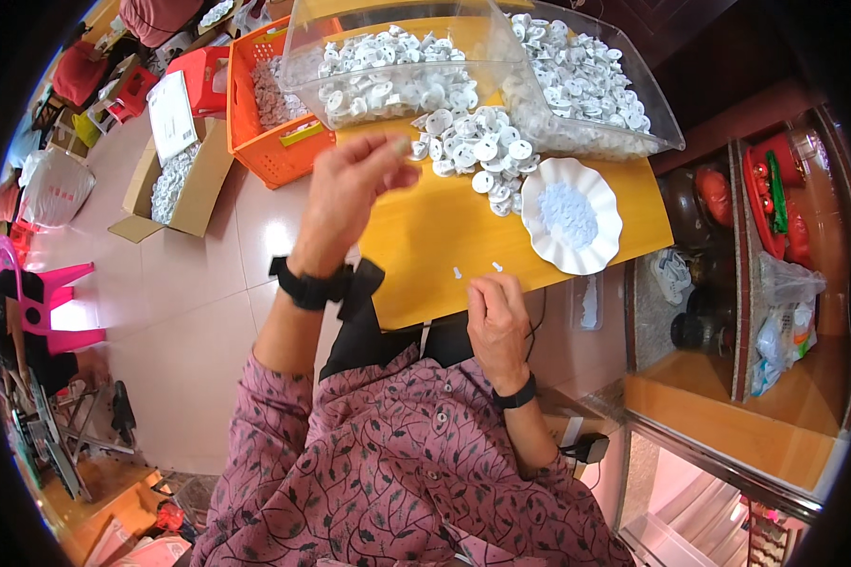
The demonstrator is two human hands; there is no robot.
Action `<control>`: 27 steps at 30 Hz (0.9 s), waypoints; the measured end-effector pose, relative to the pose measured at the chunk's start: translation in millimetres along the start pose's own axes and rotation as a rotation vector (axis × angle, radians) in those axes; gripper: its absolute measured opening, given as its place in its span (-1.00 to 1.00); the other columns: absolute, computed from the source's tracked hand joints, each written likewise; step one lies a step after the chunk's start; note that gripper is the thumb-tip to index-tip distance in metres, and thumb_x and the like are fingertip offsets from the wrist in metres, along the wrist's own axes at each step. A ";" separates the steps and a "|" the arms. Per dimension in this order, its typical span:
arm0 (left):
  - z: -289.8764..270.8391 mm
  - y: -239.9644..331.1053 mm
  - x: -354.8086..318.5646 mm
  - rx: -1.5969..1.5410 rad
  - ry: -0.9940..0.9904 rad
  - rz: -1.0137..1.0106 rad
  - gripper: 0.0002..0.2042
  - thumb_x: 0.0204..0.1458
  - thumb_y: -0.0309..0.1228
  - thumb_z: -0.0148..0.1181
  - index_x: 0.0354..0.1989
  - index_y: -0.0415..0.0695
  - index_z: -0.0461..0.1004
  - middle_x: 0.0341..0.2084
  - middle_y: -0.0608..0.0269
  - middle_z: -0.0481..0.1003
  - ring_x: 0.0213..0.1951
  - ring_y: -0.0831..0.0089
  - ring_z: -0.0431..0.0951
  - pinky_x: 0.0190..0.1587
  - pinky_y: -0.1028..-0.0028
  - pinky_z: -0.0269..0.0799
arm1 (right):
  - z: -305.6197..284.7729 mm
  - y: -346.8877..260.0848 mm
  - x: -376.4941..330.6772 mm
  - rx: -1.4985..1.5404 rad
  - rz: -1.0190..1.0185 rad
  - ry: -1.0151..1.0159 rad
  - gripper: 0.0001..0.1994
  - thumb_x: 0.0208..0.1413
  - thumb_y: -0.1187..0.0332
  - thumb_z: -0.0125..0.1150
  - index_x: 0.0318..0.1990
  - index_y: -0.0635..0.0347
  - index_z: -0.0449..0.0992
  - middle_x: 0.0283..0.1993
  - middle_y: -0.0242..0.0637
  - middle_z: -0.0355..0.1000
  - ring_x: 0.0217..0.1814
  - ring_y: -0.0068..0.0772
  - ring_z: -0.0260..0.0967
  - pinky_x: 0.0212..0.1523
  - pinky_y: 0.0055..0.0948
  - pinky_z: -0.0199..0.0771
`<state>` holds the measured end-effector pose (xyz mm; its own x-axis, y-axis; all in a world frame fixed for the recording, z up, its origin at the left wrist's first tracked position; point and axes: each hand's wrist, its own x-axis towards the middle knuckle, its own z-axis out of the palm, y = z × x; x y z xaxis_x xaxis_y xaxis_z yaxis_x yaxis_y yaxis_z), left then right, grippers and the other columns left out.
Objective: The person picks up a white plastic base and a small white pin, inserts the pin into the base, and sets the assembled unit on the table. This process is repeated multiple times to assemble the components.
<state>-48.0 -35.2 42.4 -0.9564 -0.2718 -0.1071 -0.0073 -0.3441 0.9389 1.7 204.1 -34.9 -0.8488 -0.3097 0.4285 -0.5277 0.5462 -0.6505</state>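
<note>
My left hand is over the left part of the yellow table. Its fingers are bent together, with the tips beside a heap of round white plastic pieces; whether they pinch one is too small to tell. At the table's front edge is my right hand, its fingers curled in and what they hold, if anything, hidden. Just beyond it lie two tiny whitish pieces, one to the left and one close to the fingertips. A white scalloped plate bears many small pale bits.
Two clear plastic bins full of white pieces stand at the table's back. On the floor to the left are an orange crate, an opened cardboard box and a pink stool. Shelves line the right.
</note>
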 end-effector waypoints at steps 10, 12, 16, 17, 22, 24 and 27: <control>3.0 -58.0 -44.1 0.184 0.006 -0.196 -0.76 0.17 -0.39 0.22 -0.13 -0.34 0.53 -0.36 0.24 0.55 -0.37 0.54 0.57 -0.26 0.56 0.52 | -4.5 -10.0 -4.3 -0.289 -0.157 -0.268 -0.69 0.08 0.49 0.19 0.01 0.34 0.48 -0.01 -0.19 0.35 0.02 -0.12 0.29 0.01 -0.16 0.27; 7.4 -57.9 -33.5 0.256 -0.016 -0.165 -0.76 0.17 -0.39 0.22 -0.14 -0.35 0.53 -0.37 0.24 0.55 -0.38 0.55 0.56 -0.28 0.57 0.52 | -10.1 -10.5 -8.9 -0.309 -0.177 -0.318 -0.64 0.07 0.48 0.21 0.05 0.37 0.46 0.06 -0.17 0.35 0.04 -0.13 0.29 0.01 -0.15 0.26; 19.3 -56.7 -1.8 0.511 -0.092 -0.066 -0.74 0.17 -0.38 0.23 -0.13 -0.37 0.53 -0.40 0.26 0.56 -0.42 0.59 0.54 -0.35 0.57 0.51 | -17.5 -12.3 -13.5 -0.247 -0.176 -0.327 -0.64 0.05 0.50 0.22 0.04 0.35 0.47 0.07 -0.19 0.37 0.07 -0.15 0.30 0.03 -0.17 0.27; 23.2 -58.8 6.4 0.510 -0.093 -0.062 -0.74 0.17 -0.38 0.23 -0.13 -0.37 0.53 -0.40 0.26 0.56 -0.42 0.59 0.54 -0.35 0.57 0.51 | -17.1 -9.0 -15.3 -0.237 -0.186 -0.311 -0.67 0.04 0.52 0.23 0.00 0.34 0.50 0.05 -0.21 0.39 0.06 -0.17 0.32 0.03 -0.19 0.29; 42.2 -88.0 29.4 0.593 -0.076 0.164 -0.74 0.05 -0.39 0.28 -0.17 -0.32 0.56 -0.51 0.12 0.58 -0.48 0.45 0.57 -0.41 0.43 0.47 | -12.3 0.1 -18.5 -0.191 -0.209 -0.194 -0.77 -0.02 0.58 0.24 -0.16 0.34 0.58 -0.07 -0.27 0.46 -0.01 -0.24 0.39 0.01 -0.27 0.37; 45.7 -96.1 34.5 0.601 -0.074 0.183 -0.73 0.03 -0.39 0.28 -0.15 -0.31 0.56 -0.50 0.08 0.58 -0.48 0.36 0.57 -0.41 0.38 0.47 | -11.4 2.4 -18.6 -0.180 -0.237 -0.154 -0.80 -0.09 0.59 0.26 -0.24 0.35 0.60 -0.13 -0.29 0.48 -0.07 -0.26 0.41 -0.05 -0.29 0.42; 49.6 -100.9 38.1 0.664 -0.062 0.178 -0.71 0.01 -0.38 0.29 -0.13 -0.30 0.56 -0.48 0.01 0.57 -0.47 0.22 0.58 -0.38 0.32 0.48 | -9.0 7.6 -20.0 -0.173 -0.273 -0.120 -0.80 -0.14 0.60 0.27 -0.27 0.35 0.60 -0.15 -0.29 0.48 -0.10 -0.26 0.42 -0.08 -0.30 0.43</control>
<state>-98.2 33.7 -40.2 -0.9744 -0.2145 0.0679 -0.0068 0.3296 0.9441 15.0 221.5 -42.7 -0.6803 -0.5466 0.4883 -0.7313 0.5511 -0.4019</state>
